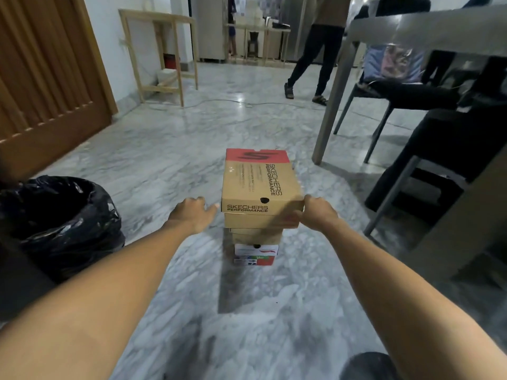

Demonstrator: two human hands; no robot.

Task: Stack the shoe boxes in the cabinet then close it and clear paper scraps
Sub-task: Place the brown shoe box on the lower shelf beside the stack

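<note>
A stack of shoe boxes stands on the marble floor in the middle of the head view. The top box (256, 185) is brown cardboard with a red end and black lettering. Under it lie another brown box (256, 238) and a white box (256, 255) with red and green labels. My right hand (315, 213) grips the near right corner of the top box, fingers curled round its edge. My left hand (192, 212) hovers just left of the box with fingers loosely extended toward its side; contact is unclear. No cabinet is in view.
A bin lined with a black bag (59, 223) sits at the left. A brown wooden door (46, 78) fills the far left. A grey table leg (332, 105) and dark chairs (411, 149) crowd the right. A person's legs (315, 56) stand at the back.
</note>
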